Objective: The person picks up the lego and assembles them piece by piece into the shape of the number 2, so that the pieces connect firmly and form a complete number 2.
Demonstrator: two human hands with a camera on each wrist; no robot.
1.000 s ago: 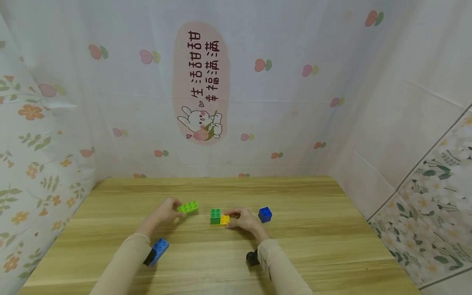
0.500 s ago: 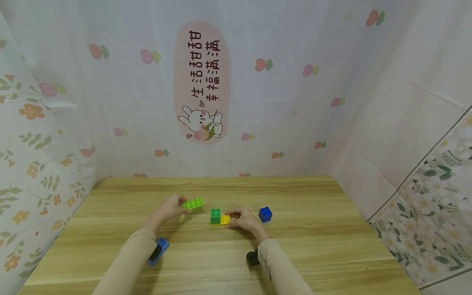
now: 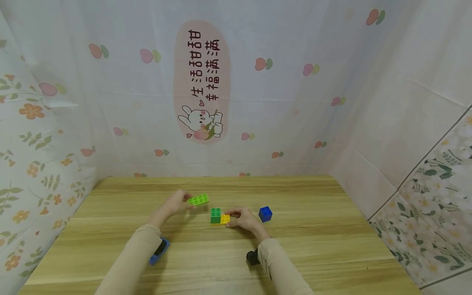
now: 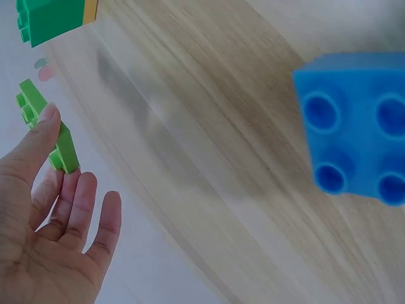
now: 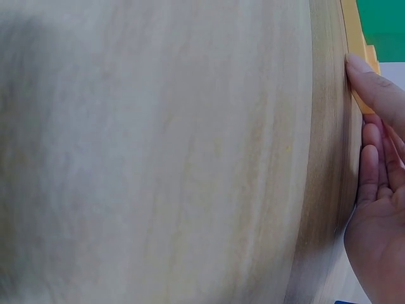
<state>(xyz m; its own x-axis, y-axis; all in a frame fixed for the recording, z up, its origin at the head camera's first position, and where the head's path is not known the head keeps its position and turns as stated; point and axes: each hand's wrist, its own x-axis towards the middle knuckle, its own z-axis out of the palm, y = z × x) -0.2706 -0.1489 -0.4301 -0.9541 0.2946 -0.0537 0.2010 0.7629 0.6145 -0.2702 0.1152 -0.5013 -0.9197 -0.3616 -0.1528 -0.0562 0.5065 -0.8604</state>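
My left hand (image 3: pixel 178 202) pinches one end of a lime green building brick (image 3: pixel 198 200) between thumb and fingers. In the left wrist view that brick (image 4: pixel 66 147) is held on edge, above the table. With thumb and fingers my right hand (image 3: pixel 244 220) grips the right end of a flat yellow brick (image 3: pixel 225 219) on the table. A taller green brick (image 3: pixel 215 215) sits on the yellow brick's left half. The lime brick is behind and left of this pair, apart from it. In the right wrist view the thumb lies along the yellow brick's side (image 5: pixel 355 38).
A dark blue brick (image 3: pixel 265 214) stands right of my right hand. A lighter blue brick (image 3: pixel 156 254) lies under my left forearm, partly covered by the black wrist camera (image 3: pixel 162 247). The wooden table (image 3: pixel 313 254) ends at a patterned cloth (image 3: pixel 295 135) behind.
My left hand has carried the lime green brick to the right and away from me, raising it in the view. My right hand stays on the yellow brick.
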